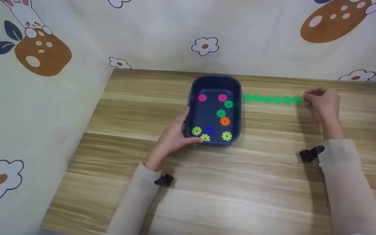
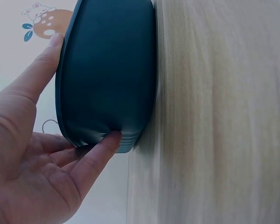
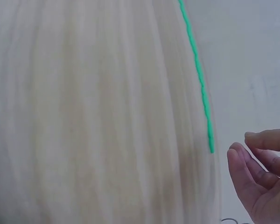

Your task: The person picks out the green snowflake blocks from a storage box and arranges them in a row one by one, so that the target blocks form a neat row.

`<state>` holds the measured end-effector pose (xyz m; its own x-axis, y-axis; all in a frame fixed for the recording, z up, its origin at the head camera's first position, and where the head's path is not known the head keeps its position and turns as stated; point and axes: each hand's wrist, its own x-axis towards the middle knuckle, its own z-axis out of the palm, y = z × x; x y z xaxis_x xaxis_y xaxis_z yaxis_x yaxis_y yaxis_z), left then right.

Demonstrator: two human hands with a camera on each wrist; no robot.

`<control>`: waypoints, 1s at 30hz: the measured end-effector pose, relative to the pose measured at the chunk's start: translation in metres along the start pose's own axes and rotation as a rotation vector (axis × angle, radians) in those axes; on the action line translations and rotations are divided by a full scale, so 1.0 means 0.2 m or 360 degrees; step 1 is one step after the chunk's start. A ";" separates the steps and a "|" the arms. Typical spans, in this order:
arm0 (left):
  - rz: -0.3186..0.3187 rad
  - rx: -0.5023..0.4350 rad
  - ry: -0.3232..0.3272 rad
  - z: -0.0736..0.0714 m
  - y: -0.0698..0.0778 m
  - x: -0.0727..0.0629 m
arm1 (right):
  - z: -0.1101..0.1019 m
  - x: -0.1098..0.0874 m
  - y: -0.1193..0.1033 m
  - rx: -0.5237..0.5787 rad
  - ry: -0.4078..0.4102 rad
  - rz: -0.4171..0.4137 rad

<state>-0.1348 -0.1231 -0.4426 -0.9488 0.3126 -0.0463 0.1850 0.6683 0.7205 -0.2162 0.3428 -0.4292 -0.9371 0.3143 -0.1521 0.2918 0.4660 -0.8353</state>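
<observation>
A dark blue plastic box (image 1: 214, 83) stands on the table, with round notched snowflake building discs on its floor. My left hand (image 1: 175, 135) grips its near left corner, thumb at the near rim and fingers along the left wall; the left wrist view shows the box's outer side (image 2: 107, 70). Right of the box, a straight row of green discs (image 1: 272, 99) lies flat on the table, seen edge-on in the right wrist view. At the row's right end hovers my right hand (image 1: 325, 101), its fingers (image 3: 242, 172) loosely bent with nothing between thumb and fingertips.
Inside the box lie pink discs (image 1: 222, 98), green discs (image 1: 221, 113), an orange disc (image 1: 225, 121), a blue disc (image 1: 209, 130) and yellowish discs (image 1: 227, 136). A patterned cloth wall (image 1: 162, 36) rises behind the wood-grain table (image 1: 227, 189) and on its left side.
</observation>
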 end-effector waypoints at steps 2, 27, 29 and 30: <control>-0.0001 0.0001 -0.0001 0.00 0.00 0.00 | 0.00 -0.01 -0.02 -0.0010 0.0009 -0.0019; 0.0012 -0.0021 -0.0001 0.00 0.00 0.00 | 0.26 -0.11 -0.26 0.0584 -0.0064 -0.0293; 0.0008 -0.0019 -0.0004 0.00 0.00 0.00 | 0.29 -0.12 -0.28 0.0623 -0.0088 -0.0295; 0.0008 -0.0020 -0.0004 0.00 0.00 0.00 | 0.30 -0.13 -0.29 0.0637 -0.0098 -0.0295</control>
<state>-0.1341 -0.1239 -0.4429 -0.9472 0.3176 -0.0439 0.1867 0.6579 0.7296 -0.2209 0.2573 -0.4080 -0.9797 0.2003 -0.0012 0.0317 0.1490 -0.9883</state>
